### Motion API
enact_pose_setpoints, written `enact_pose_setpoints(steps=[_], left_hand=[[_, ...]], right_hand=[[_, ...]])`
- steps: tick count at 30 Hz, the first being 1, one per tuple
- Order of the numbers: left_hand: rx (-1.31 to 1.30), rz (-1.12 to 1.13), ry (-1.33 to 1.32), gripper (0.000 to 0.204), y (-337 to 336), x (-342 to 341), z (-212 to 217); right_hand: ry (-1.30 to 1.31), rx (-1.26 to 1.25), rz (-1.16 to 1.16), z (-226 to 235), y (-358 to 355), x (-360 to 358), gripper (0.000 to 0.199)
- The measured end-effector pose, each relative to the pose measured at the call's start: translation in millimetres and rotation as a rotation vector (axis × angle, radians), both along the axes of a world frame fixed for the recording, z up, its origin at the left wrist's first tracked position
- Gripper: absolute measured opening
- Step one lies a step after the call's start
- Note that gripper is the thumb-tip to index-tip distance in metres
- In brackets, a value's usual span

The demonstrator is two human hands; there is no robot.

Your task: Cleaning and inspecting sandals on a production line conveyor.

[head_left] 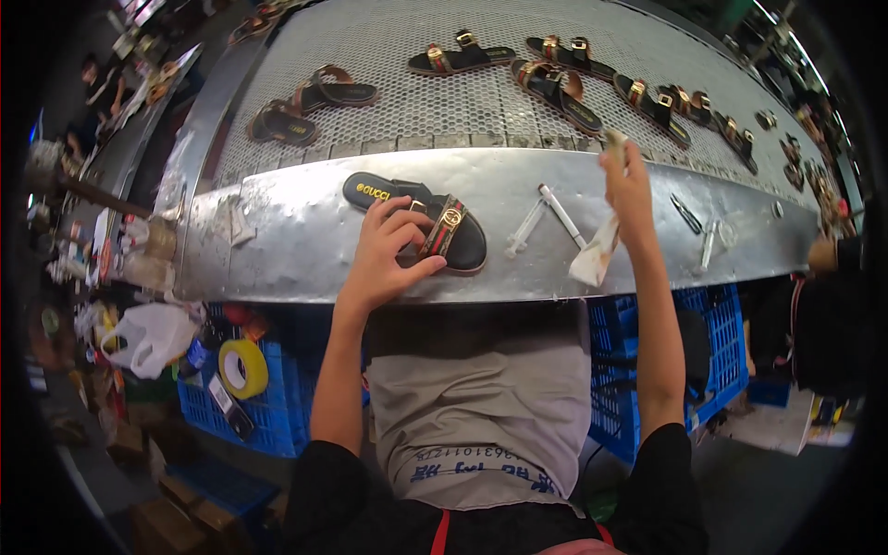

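Observation:
A black slide sandal (467,242) with a green-and-red strap and gold buckles lies on the metal ledge in front of me. My left hand (390,252) holds it by the straps, fingers curled over the top and thumb along the front edge of the wide strap. Off to the right, my right hand (631,199) is raised over the ledge, closed around a stained whitish cloth (597,261). One end of the cloth pokes up past the fingertips; the rest hangs below the palm. Between the hands lie a white marker-like pen (561,217) and a clear syringe-like tube (527,227).
Beyond the metal ledge (305,250), several similar sandals (462,59) stand on a perforated conveyor belt (444,111). Black-handled pliers (685,215) lie at right. Blue crates (615,365) sit below; yellow tape (243,368) is at left. Another person's hand (823,254) shows at far right.

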State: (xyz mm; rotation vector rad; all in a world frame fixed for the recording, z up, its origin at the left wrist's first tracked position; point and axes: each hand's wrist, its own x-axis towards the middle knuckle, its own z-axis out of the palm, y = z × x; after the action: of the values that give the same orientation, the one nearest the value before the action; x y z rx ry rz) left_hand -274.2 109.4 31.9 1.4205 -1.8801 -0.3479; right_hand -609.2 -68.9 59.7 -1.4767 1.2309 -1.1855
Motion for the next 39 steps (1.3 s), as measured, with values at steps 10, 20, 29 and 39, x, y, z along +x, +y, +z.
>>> enact_pose_setpoints(steps=[10,20,29,39], left_hand=[[0.012,0.018,-0.036,0.04,-7,-10,3],[-0.041,0.062,-0.153,0.041,-4,-23,11],[-0.165,0.084,-0.259,0.037,-3,-38,18],[-0.538,0.029,-0.405,0.04,-133,-20,63]], right_hand=[[-0.092,-0.162,-0.002,-48,-131,7,0.032],[0.303,-0.497,0.101,-32,-106,16,0.034],[0.389,-0.457,0.139,-27,-96,15,0.033],[0.387,-0.418,0.073,-57,-123,-4,0.043]])
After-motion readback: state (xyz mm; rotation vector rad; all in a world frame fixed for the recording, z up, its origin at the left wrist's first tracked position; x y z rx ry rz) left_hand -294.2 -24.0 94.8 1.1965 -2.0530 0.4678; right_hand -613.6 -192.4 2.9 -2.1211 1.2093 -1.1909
